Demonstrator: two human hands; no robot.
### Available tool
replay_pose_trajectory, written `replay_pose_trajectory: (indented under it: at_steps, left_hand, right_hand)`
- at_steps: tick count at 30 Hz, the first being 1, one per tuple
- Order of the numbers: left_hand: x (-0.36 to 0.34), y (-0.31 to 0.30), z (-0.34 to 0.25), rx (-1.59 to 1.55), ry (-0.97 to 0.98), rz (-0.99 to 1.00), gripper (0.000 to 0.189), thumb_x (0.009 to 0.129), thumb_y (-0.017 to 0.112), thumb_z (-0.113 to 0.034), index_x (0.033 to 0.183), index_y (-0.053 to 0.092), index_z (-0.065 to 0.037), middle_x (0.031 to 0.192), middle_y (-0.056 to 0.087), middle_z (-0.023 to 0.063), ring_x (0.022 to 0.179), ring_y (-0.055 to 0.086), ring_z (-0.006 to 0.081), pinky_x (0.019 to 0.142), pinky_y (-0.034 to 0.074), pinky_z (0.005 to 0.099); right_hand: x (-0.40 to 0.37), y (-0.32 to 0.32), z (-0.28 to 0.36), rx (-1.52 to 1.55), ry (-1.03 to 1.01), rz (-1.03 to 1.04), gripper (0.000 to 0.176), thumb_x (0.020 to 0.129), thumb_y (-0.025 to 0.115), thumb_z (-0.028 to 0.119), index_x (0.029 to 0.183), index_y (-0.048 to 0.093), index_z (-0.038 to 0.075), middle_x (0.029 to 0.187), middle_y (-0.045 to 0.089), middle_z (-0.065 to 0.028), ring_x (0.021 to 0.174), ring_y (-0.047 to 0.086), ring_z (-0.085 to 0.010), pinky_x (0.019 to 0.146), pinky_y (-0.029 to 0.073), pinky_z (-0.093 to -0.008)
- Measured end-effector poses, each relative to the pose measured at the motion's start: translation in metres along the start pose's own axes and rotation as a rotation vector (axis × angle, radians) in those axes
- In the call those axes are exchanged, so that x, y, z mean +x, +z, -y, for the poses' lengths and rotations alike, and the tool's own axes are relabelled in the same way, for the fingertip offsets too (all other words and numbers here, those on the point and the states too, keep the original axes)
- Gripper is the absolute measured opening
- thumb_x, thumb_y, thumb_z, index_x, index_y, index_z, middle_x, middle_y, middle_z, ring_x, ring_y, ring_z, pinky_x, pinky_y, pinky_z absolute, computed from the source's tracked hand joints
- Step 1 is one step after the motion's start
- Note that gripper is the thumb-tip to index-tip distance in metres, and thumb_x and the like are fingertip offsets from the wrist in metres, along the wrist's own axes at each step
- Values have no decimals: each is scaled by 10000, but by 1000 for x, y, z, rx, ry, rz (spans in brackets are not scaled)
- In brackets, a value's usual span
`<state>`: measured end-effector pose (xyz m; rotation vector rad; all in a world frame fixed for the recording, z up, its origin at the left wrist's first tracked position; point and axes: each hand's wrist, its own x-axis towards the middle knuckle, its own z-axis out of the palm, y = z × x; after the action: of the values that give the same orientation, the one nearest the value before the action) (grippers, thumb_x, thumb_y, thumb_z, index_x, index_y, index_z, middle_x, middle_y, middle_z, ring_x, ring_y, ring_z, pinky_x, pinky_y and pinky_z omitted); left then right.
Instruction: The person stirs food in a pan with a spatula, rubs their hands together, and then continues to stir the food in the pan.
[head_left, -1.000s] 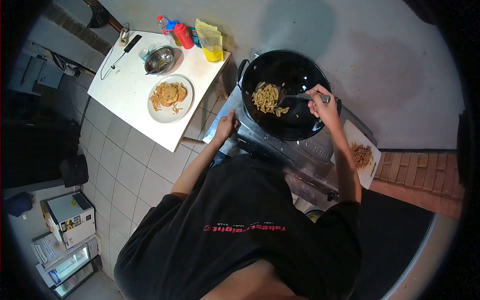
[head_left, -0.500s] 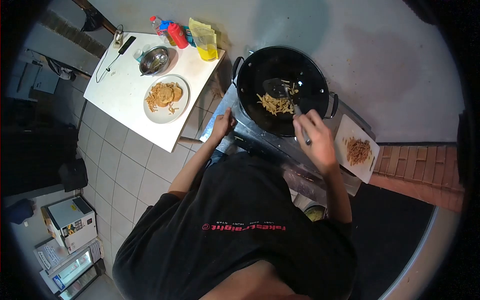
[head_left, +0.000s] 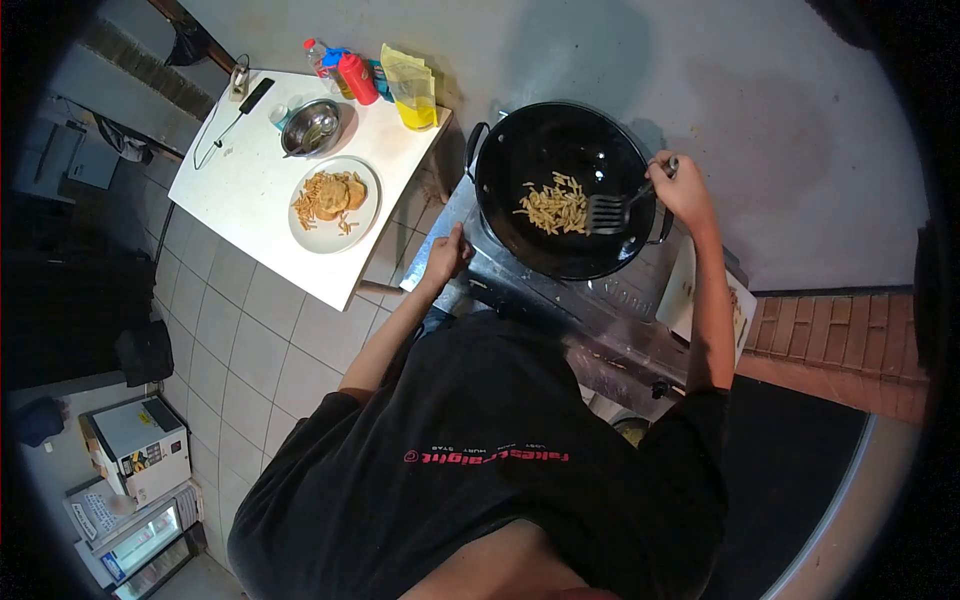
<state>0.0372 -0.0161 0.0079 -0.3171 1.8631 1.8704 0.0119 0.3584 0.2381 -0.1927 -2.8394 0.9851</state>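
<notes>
From where I'm standing, the person has a black wok [head_left: 550, 125] on the metal stove [head_left: 560, 293], at about one o'clock from the middle of the head view. The pale strips [head_left: 553, 205] sit in a loose heap near the middle of the wok's floor.

The right hand [head_left: 683, 190] is out at the wok's three o'clock side, its grip clenched round the handle of a slotted spatula [head_left: 606, 214]. The spatula slants down into the wok, its head at about four o'clock from the wok's centre, right beside the heap.

The left hand [head_left: 443, 257] is at the wok's eight o'clock, apart from it, by the stove's near-left edge. Its fingers are curled, but I can't tell whether that grip has closed on anything.

Out at five o'clock from the wok there's a white cutting board [head_left: 679, 300], partly hidden by the right forearm, with some brown bits on it.

Over at ten o'clock from the middle of the view stands the white table [head_left: 240, 215]. On it, a plate [head_left: 322, 241] carries brown strips and rounded golden pieces. A metal bowl [head_left: 311, 128] sits at the plate's twelve o'clock, with a red bottle [head_left: 357, 80] and a yellow pouch [head_left: 408, 88] towards one o'clock.
</notes>
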Motion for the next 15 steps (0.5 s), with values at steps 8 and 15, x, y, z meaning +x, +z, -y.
replay_pose_trajectory:
  at_steps: [8, 15]
  left_hand:
    - [2, 0, 0, -39, -30, 13, 691, 1008, 382, -560, 514, 474, -85, 455, 429, 18, 345, 355, 125, 367, 237, 283]
    - [-7, 0, -12, 17, -62, 18, 691, 1012, 375, -563, 523, 478, -86, 464, 439, 19, 350, 365, 123, 368, 239, 279]
  right_hand:
    - [-24, 59, -2, 671, 125, 200, 169, 970, 535, 160, 860, 593, 45, 614, 548, 2, 456, 449, -54, 421, 331, -232]
    - [-78, 62, 68, 190, -468, -122, 77, 918, 600, 80, 906, 584, 6, 706, 563, -120, 605, 594, -233, 540, 447, -336]
